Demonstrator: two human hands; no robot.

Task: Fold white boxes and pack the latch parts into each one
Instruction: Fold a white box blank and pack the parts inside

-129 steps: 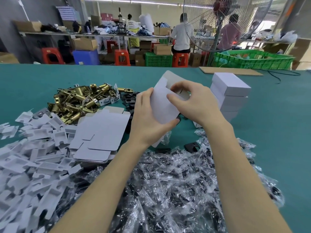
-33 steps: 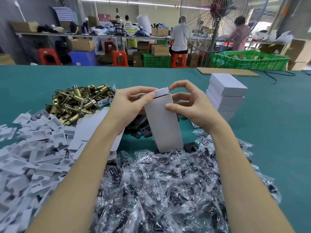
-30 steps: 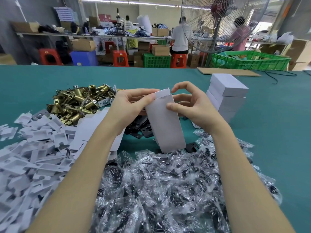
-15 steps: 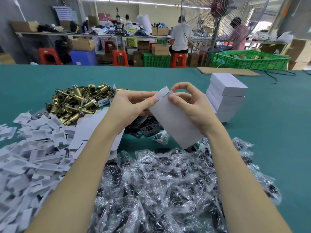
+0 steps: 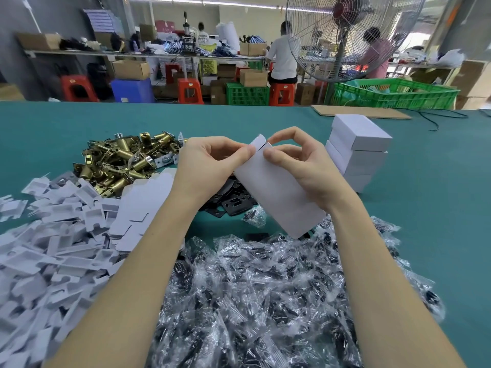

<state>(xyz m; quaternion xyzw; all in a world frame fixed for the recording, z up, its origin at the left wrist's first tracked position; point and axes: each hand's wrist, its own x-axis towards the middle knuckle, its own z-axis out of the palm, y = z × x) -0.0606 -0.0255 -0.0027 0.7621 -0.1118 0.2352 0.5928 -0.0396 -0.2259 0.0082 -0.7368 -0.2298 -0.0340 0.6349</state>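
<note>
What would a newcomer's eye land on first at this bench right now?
Both hands, the left hand and right hand, pinching the top flap of a white box at centre. Below it spreads a glittering heap of clear bagged parts; to the upper left lies a pile of brass latches, and closed white boxes are stacked at right.

I counted one white box [image 5: 279,192] held at frame centre between two hands, the left hand [image 5: 210,166] and the right hand [image 5: 303,166]. At right stood one stack of finished boxes [image 5: 358,152], four high as far as I could tell. The brass latches [image 5: 119,163], white inserts [image 5: 47,248] and bagged parts [image 5: 252,301] each made one heap, too many to count.
</note>
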